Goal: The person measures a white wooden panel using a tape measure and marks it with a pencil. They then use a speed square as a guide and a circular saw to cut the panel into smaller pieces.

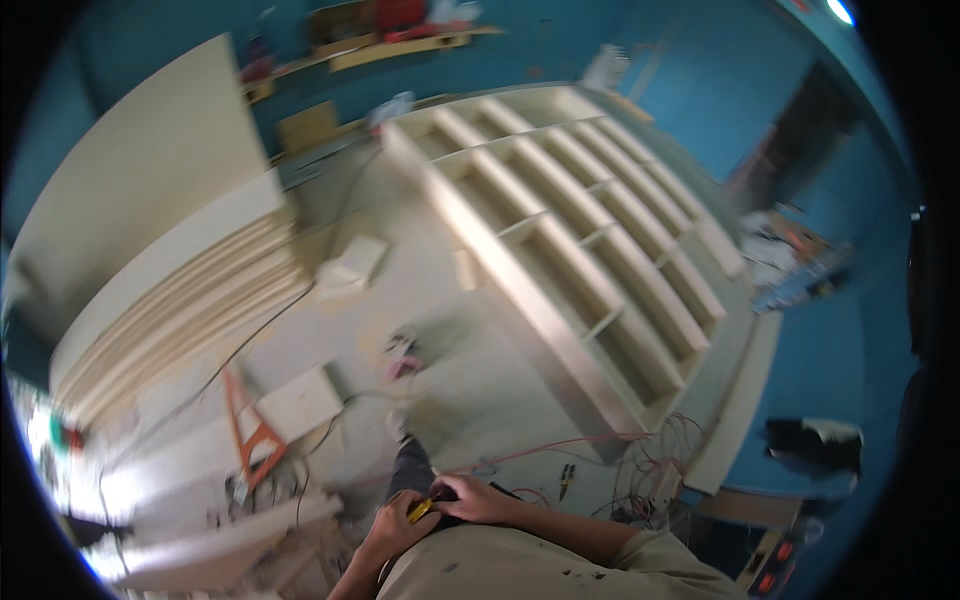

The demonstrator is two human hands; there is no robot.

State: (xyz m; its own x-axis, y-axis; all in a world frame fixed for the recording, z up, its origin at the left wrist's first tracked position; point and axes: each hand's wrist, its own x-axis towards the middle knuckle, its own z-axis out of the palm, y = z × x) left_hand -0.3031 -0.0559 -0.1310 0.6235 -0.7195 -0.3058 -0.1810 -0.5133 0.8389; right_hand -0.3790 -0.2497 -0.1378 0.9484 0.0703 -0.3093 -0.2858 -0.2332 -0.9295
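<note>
Close to my body at the bottom centre, my left hand (pixel 396 524) is closed around a small yellow-and-dark tool (pixel 420 510). Its exact kind is hidden by the fingers and by blur. My right hand (pixel 472 499) meets it from the other side, fingers curled in at the tool's dark end. Both hands are in front of my beige shirt (pixel 500 565), at waist height. One of my legs (pixel 411 468) shows just beyond them, stepping out over the floor.
A large pale wooden shelf frame (pixel 530 290) with several compartments lies across the floor. Stacked pale boards (pixel 190 300) stand at left. An orange triangular frame (pixel 250 430), pliers (pixel 567 482), tangled red hoses (pixel 660 450) and a pink-and-white object (pixel 402 355) lie about the floor.
</note>
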